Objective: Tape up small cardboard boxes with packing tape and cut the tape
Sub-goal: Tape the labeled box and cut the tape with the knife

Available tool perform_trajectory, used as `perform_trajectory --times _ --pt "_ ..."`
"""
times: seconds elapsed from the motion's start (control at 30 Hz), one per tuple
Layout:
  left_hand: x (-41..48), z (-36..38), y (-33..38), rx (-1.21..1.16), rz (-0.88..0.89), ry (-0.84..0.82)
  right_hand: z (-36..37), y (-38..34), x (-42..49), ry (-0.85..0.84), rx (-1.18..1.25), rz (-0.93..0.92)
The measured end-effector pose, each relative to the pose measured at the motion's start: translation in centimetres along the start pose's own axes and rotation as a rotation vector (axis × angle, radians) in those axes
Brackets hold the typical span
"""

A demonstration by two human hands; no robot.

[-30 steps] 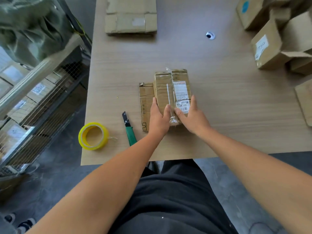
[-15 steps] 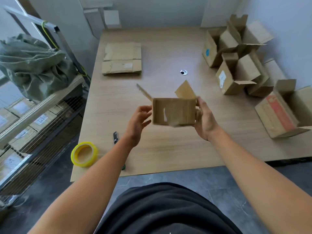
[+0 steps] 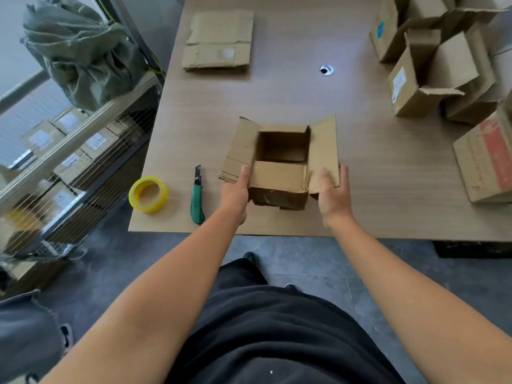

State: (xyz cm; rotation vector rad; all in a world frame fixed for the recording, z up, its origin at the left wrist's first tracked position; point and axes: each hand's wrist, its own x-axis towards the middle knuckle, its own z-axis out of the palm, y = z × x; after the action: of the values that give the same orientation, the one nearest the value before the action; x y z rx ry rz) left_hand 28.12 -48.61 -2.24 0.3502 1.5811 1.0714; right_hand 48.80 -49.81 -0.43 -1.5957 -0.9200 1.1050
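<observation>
- Box (image 3: 279, 178): stands on the surface (image 3: 277, 92) between the two grips, close to the near edge. The end facing up is open. The near flap is folded in, and the side flaps are spread out left and right. No tape is seen across it.
- Left grip (image 3: 235, 192): wide, fingers straight, laid against the box's left near corner. It holds nothing.
- Right grip (image 3: 331, 194): wide, fingers straight, at the box's right side by the spread flap. Whether it touches cannot be told.
- Tape (image 3: 148, 194): yellow roll lying on the surface, well left of the left grip. No hand is on it.
- Knife (image 3: 197, 198): green handle, lying between the tape and the left grip. No hand is on it.
- Flat stack (image 3: 219, 41): folded cardboard, far ahead of the left grip.
- Other boxes (image 3: 415, 87): a cluster ahead and to the right of the right grip, several with their flaps open.
- Progress, as judged: early for this box. It is set up with one flap in. Still to do are the remaining flaps, tape along the seam, and the cut. The underside is hidden, so whether it is sealed is unknown. The flat stack suggests more boxes are to follow.
</observation>
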Motion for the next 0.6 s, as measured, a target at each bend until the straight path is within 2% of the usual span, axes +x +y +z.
perform_trajectory --times 0.07,0.1,0.13,0.2,0.3,0.37,0.4,0.5,0.57,0.6 --pt "0.7 -0.2 -0.2 0.031 -0.096 0.062 -0.5 1.2 -0.1 -0.006 0.226 0.2" --pt "0.9 -0.1 -0.1 0.063 -0.128 0.08 -0.9 1.8 -0.2 -0.004 0.244 0.275" --pt "1.3 -0.2 -0.1 0.122 -0.139 0.085 -1.5 2.3 -0.4 0.01 0.161 0.292" --pt "2.5 -0.4 0.2 0.279 -0.086 0.033 -2.6 2.7 -0.5 0.019 -0.207 0.169" --pt "4.6 -0.5 1.7 0.391 0.001 -0.123 -2.8 0.6 1.5 -0.008 -0.807 -0.229" --pt "6.3 -0.3 3.0 0.425 0.054 -0.21 -1.7 -1.7 4.1 -0.127 -1.084 -0.424" --pt "7.1 -0.1 3.6 0.458 0.078 -0.263 -1.1 -2.9 5.7 -0.21 -1.141 -0.411" --pt "9.1 0.6 5.5 0.585 0.115 -0.399 0.3 -5.5 10.4 -0.367 -1.207 -0.168" --pt "9.7 1.0 6.4 0.673 0.158 -0.366 0.7 -6.2 12.8 -0.404 -1.212 0.051" --pt "9.6 1.1 6.5 0.688 0.185 -0.297 0.8 -6.2 13.5 -0.405 -1.194 0.144"
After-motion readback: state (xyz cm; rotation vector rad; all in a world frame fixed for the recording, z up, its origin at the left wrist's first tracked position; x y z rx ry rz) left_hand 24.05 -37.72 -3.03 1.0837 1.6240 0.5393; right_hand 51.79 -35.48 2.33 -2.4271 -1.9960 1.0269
